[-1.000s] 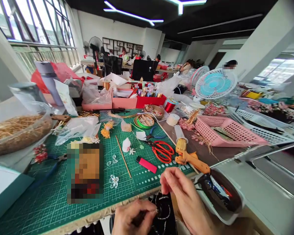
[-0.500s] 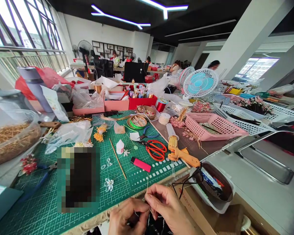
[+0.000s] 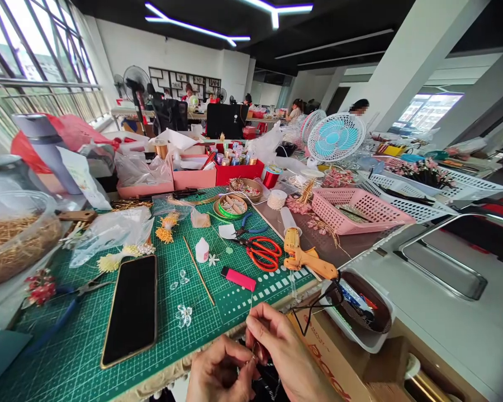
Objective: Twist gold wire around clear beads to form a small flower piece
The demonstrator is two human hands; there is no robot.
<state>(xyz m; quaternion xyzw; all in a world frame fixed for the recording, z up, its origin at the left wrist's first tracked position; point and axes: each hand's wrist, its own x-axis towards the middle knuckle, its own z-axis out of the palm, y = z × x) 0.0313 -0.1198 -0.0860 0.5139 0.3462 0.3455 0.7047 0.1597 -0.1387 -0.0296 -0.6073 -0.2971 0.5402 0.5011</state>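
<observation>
A thin, pale wire (image 3: 251, 301) rises from between the fingertips of my right hand (image 3: 283, 354), whose thumb and index finger are pinched on it. Just below and to the left, my left hand (image 3: 220, 368) pinches a lower stretch of the same wire. The two hands nearly touch, at the mat's front edge. Whatever else sits between the fingers is too small to make out. On the green cutting mat (image 3: 167, 346) ahead lie a clear-petalled flower (image 3: 184, 316), loose clear petals (image 3: 184, 276), a pink lighter (image 3: 238, 278) and a thin wooden stick (image 3: 199, 272).
A phone (image 3: 132, 310) and blue-handled pliers (image 3: 73, 307) lie left. Orange-handled scissors (image 3: 264, 254), a small white bottle (image 3: 202, 250) and a yellow glue gun (image 3: 308, 259) are farther ahead. At right stand a pink basket (image 3: 360, 223) and a white bin (image 3: 385, 335) with a black cord.
The whole view has shifted slightly, so the table's things appear farther left. My right fingertips sit a little higher, and both hands keep their pinch on the wire.
</observation>
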